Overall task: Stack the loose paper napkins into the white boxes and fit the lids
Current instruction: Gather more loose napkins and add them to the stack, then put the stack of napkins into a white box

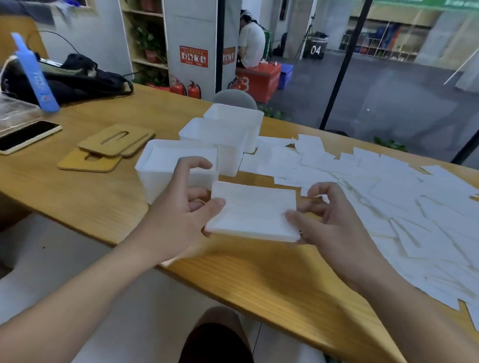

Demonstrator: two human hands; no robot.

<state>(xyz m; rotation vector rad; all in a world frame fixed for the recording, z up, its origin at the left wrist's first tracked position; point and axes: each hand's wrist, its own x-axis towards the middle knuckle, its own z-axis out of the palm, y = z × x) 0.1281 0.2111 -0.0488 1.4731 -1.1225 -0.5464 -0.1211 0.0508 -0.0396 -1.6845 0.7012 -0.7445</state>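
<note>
**A:** Grip first. What have the hands got?

**B:** Both are on one napkin stack (253, 211), held flat above the table's near edge. Left hand (188, 206): thumb laid on top at the stack's left edge, fingers curled underneath, index lifted free. Right hand (332, 216): thumb pressed on the near right corner, other fingers bent (whether they touch the far edge is hard to tell through the blur).

**A:** The stack itself?

**B:** White, squarish, several layers thick, edges fairly even.

**A:** And around it?

**B:** Nearest white box (175, 167) sits just beyond the left hand, napkins already in it, no lid. Two more white boxes (224, 136) stand behind, open. Wooden lids (107, 149) lie overlapping to the boxes' left, each with a slot. Loose napkins (398, 206) are spread across the wooden table (255, 276) to the right. A phone (21, 136) lies far left.
</note>
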